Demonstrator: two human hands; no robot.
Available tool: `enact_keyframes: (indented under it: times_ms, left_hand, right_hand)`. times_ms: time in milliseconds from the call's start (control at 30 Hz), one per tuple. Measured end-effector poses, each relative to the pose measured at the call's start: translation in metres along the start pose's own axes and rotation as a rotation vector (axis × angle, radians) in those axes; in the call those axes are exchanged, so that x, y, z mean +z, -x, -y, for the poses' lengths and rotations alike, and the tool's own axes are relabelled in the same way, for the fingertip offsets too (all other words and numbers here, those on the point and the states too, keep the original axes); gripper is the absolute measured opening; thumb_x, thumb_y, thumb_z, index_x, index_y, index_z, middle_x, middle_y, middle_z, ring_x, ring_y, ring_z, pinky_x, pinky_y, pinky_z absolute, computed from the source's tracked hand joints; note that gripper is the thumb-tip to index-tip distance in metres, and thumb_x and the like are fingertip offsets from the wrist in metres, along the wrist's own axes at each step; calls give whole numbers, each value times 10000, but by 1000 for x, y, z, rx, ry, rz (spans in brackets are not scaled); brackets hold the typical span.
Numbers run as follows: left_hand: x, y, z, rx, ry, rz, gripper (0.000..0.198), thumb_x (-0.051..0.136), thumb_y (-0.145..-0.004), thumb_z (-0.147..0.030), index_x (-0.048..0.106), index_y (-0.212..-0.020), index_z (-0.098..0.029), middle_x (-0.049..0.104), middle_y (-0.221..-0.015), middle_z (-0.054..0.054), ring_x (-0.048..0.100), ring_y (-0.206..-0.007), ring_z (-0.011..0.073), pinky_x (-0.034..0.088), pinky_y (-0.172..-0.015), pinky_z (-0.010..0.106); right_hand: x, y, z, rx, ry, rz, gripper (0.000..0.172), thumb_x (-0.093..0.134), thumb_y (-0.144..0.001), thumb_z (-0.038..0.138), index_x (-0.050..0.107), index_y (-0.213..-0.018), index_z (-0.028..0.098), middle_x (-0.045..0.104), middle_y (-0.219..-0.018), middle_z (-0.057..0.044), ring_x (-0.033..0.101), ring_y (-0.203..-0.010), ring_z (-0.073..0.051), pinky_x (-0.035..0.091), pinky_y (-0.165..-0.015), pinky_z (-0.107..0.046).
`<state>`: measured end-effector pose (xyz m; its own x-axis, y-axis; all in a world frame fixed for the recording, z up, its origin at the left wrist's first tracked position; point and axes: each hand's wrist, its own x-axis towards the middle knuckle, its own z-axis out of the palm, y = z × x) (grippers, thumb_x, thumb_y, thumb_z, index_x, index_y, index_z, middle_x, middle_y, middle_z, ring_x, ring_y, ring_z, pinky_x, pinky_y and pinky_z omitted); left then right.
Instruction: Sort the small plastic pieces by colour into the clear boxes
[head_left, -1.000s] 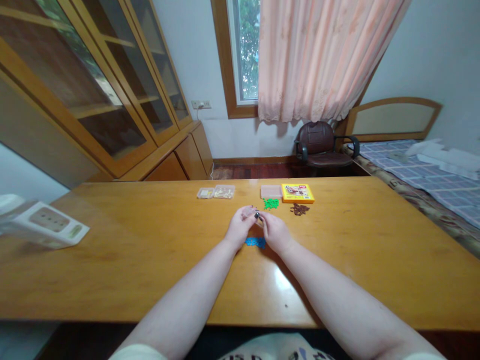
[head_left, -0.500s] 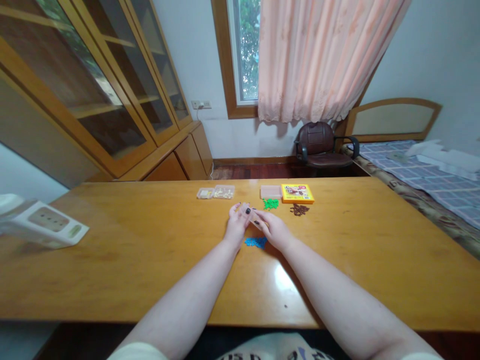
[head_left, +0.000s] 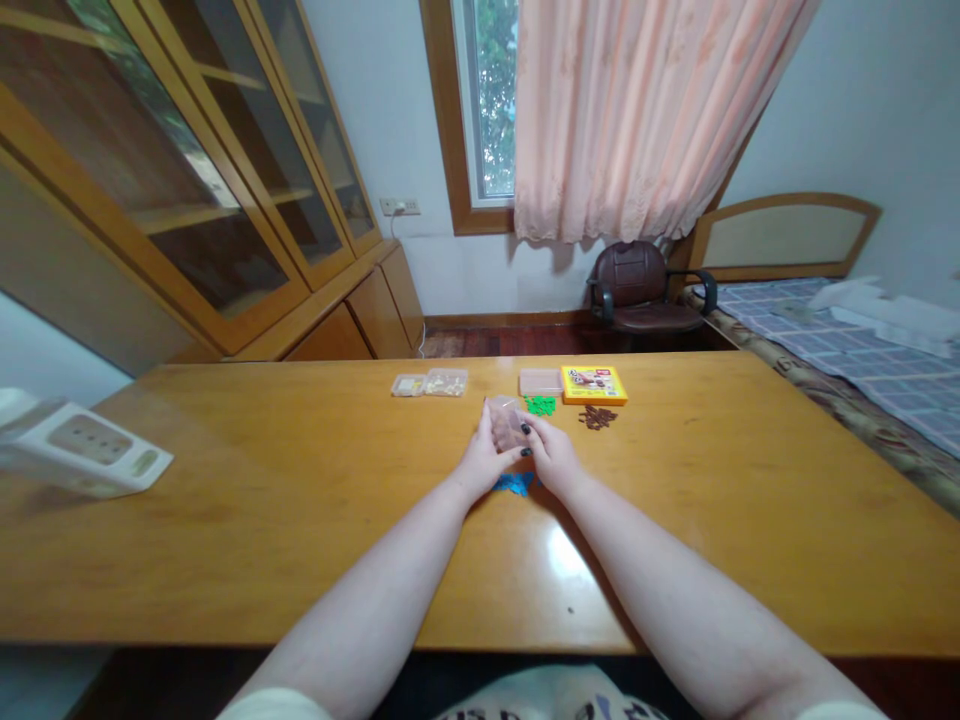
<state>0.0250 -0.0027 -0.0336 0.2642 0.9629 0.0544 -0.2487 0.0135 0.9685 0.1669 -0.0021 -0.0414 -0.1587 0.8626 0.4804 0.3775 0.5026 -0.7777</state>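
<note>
Between my two hands is a clear plastic box point(head_left: 508, 420), tilted so a broad face shows. My left hand point(head_left: 484, 458) grips its left and lower side. On the right edge, my right hand point(head_left: 551, 450) holds it with dark-nailed fingers. A pile of small blue pieces point(head_left: 514, 484) lies on the table just below the hands, partly covered by them. Just beyond the box sits a heap of green pieces point(head_left: 540, 405), and brown pieces point(head_left: 598, 417) lie farther right.
A yellow box point(head_left: 594, 384) stands beside a clear tray point(head_left: 541, 382) at the table's far side. Clear containers with pale pieces point(head_left: 446, 382) sit to their left. A white power strip box point(head_left: 97, 445) rests at the left of the wooden table point(head_left: 300, 540).
The clear box has been turned in my hands, so a broad face shows where it was seen more edge-on. My left thumb has moved to its lower side.
</note>
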Motion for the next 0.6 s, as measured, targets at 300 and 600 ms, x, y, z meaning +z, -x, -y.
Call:
enact_keyframes:
  times_ms: [300, 600]
  left_hand:
    - [-4, 1, -1, -68, 3, 20, 1193, 820, -599, -244, -5, -1458, -200, 335, -1433, 242, 507, -1200, 292, 387, -1032, 483]
    - [-3, 0, -1, -65, 22, 22, 1112, 807, -593, -191, 94, -1445, -248, 411, -1392, 212, 557, -1144, 273, 422, -997, 468]
  right_hand:
    - [-2, -1, 5, 2, 81, 34, 395, 353, -888, 209, 572, -1216, 178, 648, -1156, -103, 619, -1045, -220, 505, -899, -386]
    - [1, 1, 7, 15, 182, 26, 400, 355, -883, 189, 550, -1230, 161, 653, -1136, -125, 632, -1007, -227, 516, -871, -395]
